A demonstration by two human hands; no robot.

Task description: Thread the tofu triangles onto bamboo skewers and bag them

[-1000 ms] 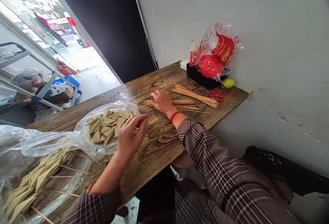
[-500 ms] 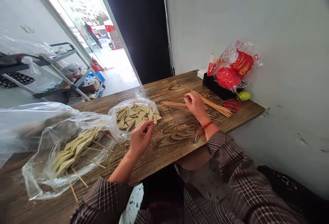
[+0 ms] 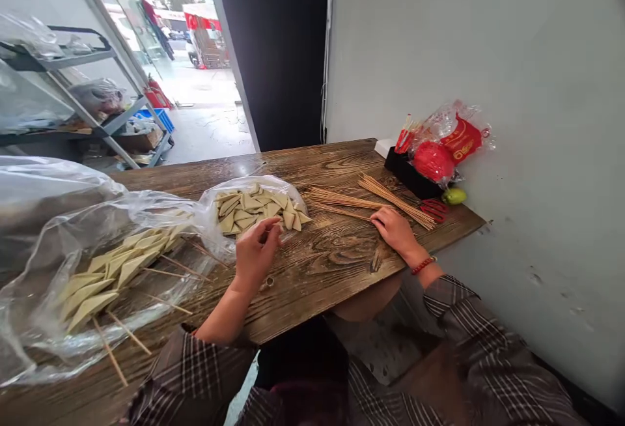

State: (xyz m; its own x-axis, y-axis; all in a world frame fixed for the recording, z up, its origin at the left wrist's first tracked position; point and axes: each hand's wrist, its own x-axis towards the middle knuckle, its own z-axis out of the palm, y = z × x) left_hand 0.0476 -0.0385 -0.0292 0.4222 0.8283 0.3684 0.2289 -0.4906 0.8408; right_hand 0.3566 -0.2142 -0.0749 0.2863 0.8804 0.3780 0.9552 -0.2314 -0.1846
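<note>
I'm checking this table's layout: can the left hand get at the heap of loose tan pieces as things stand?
Probably yes: the left hand is right by the near edge of the loose tan pieces, and the clear plastic seems to lie around them, leaving their tops uncovered.

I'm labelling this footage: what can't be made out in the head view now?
All in the head view:
- Bare right hand: its back hides whether it grips thin brown wooden sticks.
- Clear plastic bag: left part cut off by picture edge.
- Red packet with gold lettering: the words are too small to read.
</note>
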